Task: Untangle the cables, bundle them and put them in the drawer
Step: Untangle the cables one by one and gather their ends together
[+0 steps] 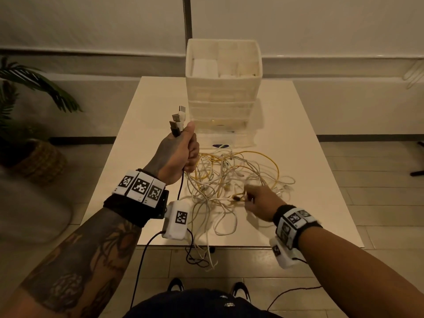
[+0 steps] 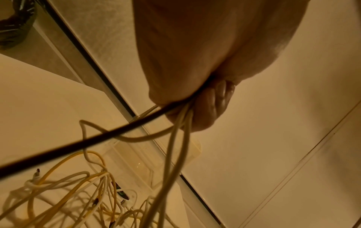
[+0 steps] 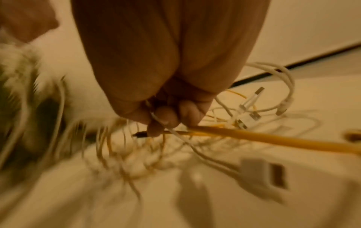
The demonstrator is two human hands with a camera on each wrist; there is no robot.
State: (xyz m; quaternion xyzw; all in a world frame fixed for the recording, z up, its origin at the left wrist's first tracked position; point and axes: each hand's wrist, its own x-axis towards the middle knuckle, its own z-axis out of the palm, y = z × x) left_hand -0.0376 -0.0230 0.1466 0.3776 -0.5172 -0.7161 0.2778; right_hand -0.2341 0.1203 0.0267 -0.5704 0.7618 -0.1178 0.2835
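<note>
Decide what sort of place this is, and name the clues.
Probably a curtained-off recording space indoors: a plain white table on a tiled floor, pale sheeting behind, and a potted plant beside it.

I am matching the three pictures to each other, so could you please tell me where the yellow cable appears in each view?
Head: the yellow cable loops through the tangle at mid-table, right of the left hand.
Left wrist: lower left, arcing over the table below the black cable.
Right wrist: a thick strand running right from the right hand, which pinches it.
Shared landmark: the white cable tangle.
</note>
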